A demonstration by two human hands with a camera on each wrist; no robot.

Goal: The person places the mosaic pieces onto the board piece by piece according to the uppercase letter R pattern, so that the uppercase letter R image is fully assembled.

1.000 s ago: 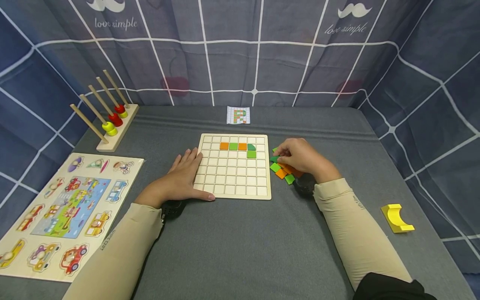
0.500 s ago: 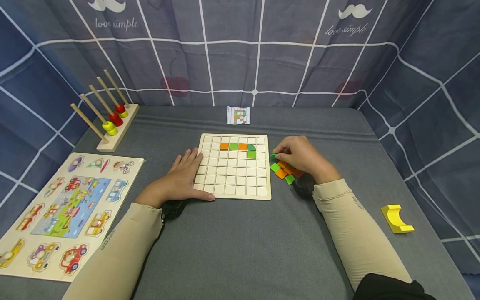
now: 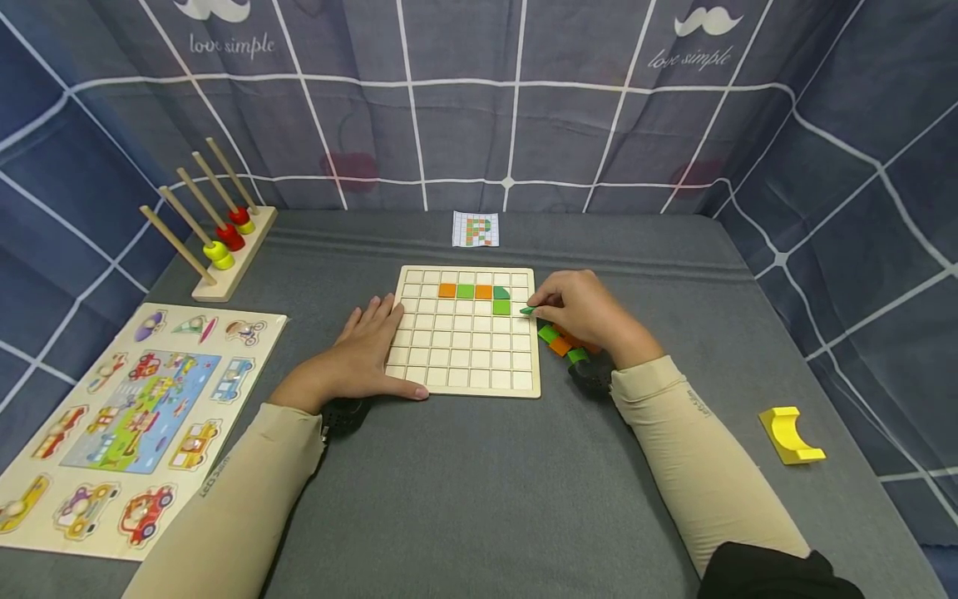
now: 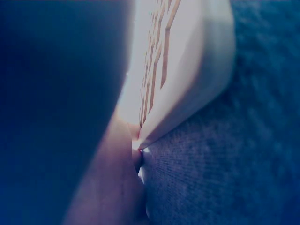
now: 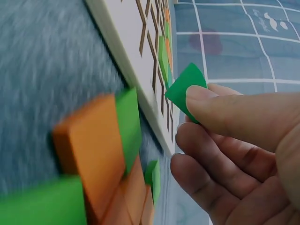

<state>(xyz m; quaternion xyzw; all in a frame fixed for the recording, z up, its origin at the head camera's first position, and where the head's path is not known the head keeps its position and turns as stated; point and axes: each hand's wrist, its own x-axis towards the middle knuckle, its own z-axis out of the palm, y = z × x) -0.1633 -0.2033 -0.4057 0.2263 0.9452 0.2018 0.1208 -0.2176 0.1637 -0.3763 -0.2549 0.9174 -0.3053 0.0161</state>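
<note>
A wooden grid board point(image 3: 460, 362) lies on the grey table, with orange and green tiles in its upper cells. Spread along the board's left edge, my left hand point(image 3: 359, 353) rests with straight fingers, the thumb at the lower corner. Between thumb and fingertips my right hand point(image 3: 587, 312) pinches a dark green tile with one rounded side point(image 5: 187, 91), held over the board's right edge. Beneath that hand, beside the board, is a pile of loose tiles point(image 5: 96, 150), orange and green, partly hidden in the head view.
A small pattern card point(image 3: 476, 230) lies behind the board. At left are a picture puzzle board point(image 3: 247, 353) and a peg stand point(image 3: 224, 279) with red and yellow beads. A yellow curved block point(image 3: 792, 436) sits at right. A grid-patterned curtain point(image 3: 464, 133) encloses the back and sides.
My right hand has lifted the dark green tile from the pile and moved left with it to the board's right edge. The left hand has stayed in place.
</note>
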